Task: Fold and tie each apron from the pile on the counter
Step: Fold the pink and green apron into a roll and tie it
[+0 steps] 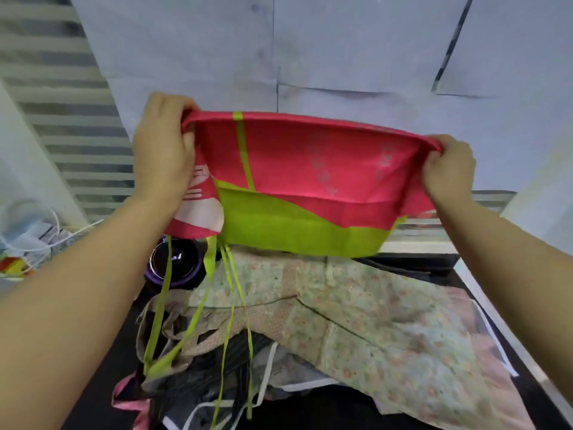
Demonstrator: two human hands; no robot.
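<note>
A red apron (310, 162) with lime-green trim hangs folded in the air above the counter. My left hand (162, 147) grips its upper left corner and my right hand (449, 169) grips its upper right corner, stretching the top edge between them. Several lime-green straps (229, 299) dangle from its lower left side down onto the pile. Below lies the pile of aprons: a pale floral apron (387, 321) on top, with dark and pink fabrics (198, 395) under it at the front.
The pile rests on a dark counter (105, 367). A purple-rimmed dark round object (178, 262) sits behind the pile at left. Cluttered packets and white cables (34, 240) lie far left. A pale wall (341, 51) stands close behind.
</note>
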